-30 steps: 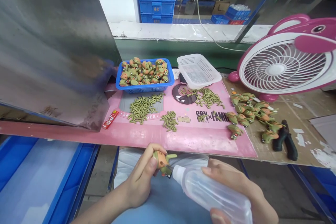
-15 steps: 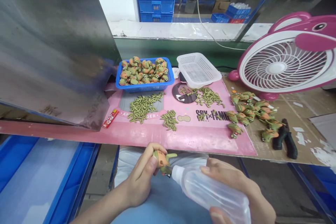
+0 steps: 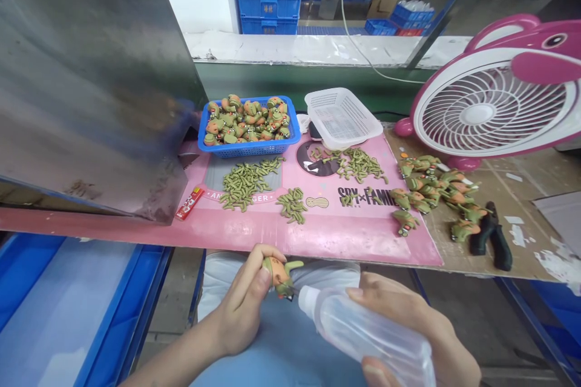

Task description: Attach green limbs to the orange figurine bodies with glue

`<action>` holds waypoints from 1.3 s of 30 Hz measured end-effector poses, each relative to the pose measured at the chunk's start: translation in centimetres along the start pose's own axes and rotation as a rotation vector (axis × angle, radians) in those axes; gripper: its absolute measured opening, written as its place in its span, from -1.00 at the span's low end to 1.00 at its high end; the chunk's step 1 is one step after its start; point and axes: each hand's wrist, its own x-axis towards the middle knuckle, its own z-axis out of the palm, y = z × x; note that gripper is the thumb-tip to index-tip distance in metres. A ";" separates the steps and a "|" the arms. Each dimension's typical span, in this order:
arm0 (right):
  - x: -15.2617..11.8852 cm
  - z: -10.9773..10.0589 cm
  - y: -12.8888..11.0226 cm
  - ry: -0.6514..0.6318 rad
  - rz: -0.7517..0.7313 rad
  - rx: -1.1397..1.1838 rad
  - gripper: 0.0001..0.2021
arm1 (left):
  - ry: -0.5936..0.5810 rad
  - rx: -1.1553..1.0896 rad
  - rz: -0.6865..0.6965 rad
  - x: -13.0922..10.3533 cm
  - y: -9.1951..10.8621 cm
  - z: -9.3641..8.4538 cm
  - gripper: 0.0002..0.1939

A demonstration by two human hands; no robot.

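Between the thumb and fingers of my left hand (image 3: 247, 299) is a small green and orange toy figure (image 3: 280, 275), held over my lap with a green limb sticking out to the right. My right hand (image 3: 420, 326) grips a clear plastic squeeze bottle (image 3: 370, 332), tilted so its white cap (image 3: 308, 300) points at the figure. The bottle's thin tip is at the figure's lower right side; whether it touches I cannot tell. Beyond my hands, small green limb pieces (image 3: 247, 184) lie in piles on the pink mat (image 3: 254, 233).
Similar toy figures fill a blue basket (image 3: 249, 149). A white basket (image 3: 344, 118) stands to its right. More figures (image 3: 417, 199) lie on cardboard at the right, beside black-handled pliers (image 3: 492, 239). A pink fan (image 3: 481, 112) and a metal panel (image 3: 91, 84) flank the table.
The bottle has shifted very slightly right and the toy figure slightly left in the picture. Both hands keep their hold. The whole view has moved a little.
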 end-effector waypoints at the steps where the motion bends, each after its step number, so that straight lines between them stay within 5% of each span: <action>1: -0.1 -0.1 0.0 -0.005 0.000 -0.013 -0.77 | 0.001 0.006 0.004 0.0 0.0 0.0 -0.64; 27: -0.6 -0.6 0.3 -0.023 0.019 -0.035 -0.67 | -0.034 0.084 0.004 0.1 0.6 -0.1 -0.64; 39: 0.9 -0.2 0.0 -0.104 -0.045 -0.065 -0.83 | 0.008 0.249 0.039 0.3 0.8 -0.3 -0.65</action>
